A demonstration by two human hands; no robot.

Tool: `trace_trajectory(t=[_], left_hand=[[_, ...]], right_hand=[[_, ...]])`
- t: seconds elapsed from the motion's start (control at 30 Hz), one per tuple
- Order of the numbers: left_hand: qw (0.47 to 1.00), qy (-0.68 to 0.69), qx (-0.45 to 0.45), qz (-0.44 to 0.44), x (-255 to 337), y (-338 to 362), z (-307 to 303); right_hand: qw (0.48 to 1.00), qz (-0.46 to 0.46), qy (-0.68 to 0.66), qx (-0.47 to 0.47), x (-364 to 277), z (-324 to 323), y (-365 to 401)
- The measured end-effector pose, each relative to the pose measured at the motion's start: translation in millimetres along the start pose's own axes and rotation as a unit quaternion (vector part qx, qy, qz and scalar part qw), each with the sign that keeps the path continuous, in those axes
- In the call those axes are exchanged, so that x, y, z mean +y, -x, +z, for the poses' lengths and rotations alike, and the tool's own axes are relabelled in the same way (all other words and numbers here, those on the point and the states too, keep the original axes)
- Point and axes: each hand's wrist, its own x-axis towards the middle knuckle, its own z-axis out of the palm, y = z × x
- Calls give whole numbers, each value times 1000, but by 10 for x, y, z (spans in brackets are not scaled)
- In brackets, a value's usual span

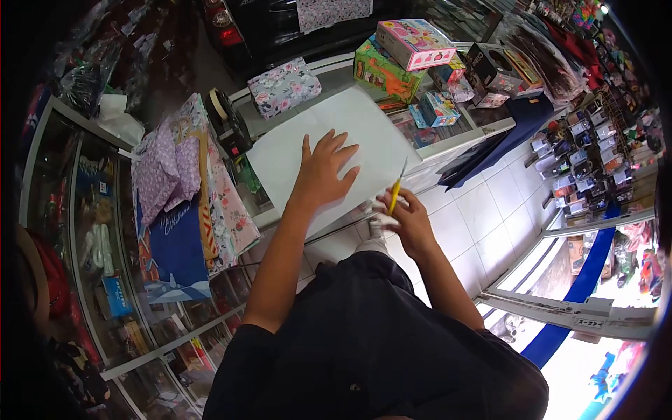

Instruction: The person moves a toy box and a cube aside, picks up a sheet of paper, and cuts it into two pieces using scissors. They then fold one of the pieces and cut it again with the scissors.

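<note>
A large white sheet of paper [343,119] lies across the glass counter, its near edge reaching toward my body. My left hand [323,171] rests flat on the sheet with the fingers spread. Just off the sheet's right edge, my right hand [407,220] grips a slim yellow-handled tool [395,194] with a thin grey, blade-like tip pointing away from me. Whether it is a knife or closed scissors I cannot make out. Behind the sheet sits a flower-patterned wrapped package [284,87]. A tape dispenser [227,120] stands at the sheet's left.
Boxed toys, including a pink-and-white box [416,43] and a green box [386,72], are stacked at the back right. Patterned gift bags and a blue bag [175,245] lie at the left. Dark blue cloth [500,140] hangs over the counter's right end.
</note>
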Motion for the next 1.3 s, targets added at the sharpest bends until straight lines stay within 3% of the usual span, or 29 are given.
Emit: trace_trajectory(t=[0.03, 0.13, 0.2, 0.27, 0.37, 0.5, 0.6, 0.7, 0.73, 0.8, 1.0, 1.13, 1.2, 1.3], left_hand=[[999, 33, 4, 4, 18, -1, -36], [995, 81, 44, 27, 32, -4, -64], [989, 141, -12, 42, 27, -17, -119], [990, 127, -2, 58, 79, 37, -191], [993, 103, -58, -4, 258, 152, -300], [997, 61, -26, 38, 237, 285, -201], [995, 69, -42, 50, 162, 290, -192], [994, 85, -54, 50, 123, 286, -183], [994, 79, -54, 55, 126, 292, -182], [994, 72, -59, 52, 152, 286, -194], [994, 61, -63, 61, 163, 294, -193], [987, 133, -65, 65, 141, 288, -226], [984, 153, -64, 60, 127, 300, -224], [981, 174, -58, 59, 116, 294, -220]], right_hand=[[998, -48, 0, 28, 43, 26, -79], [999, -36, -23, 30, 26, 112, -232], [999, -38, -10, 33, -14, 161, -235], [999, -41, 11, 29, -32, 182, -243], [998, -57, -14, 36, -33, 178, -237], [997, -61, -2, 37, 7, 131, -224], [995, -74, 39, 45, 50, 17, -212], [975, -154, 163, 11, 131, -151, -138], [975, -149, 164, 13, 115, -199, -81], [994, -40, 105, -14, 96, -309, 19], [991, 18, 132, -1, 231, -452, 161], [988, 54, 140, -46, 286, -529, 155], [983, 126, 112, -78, 315, -570, 127], [979, 135, 81, -127, 289, -540, 119]])
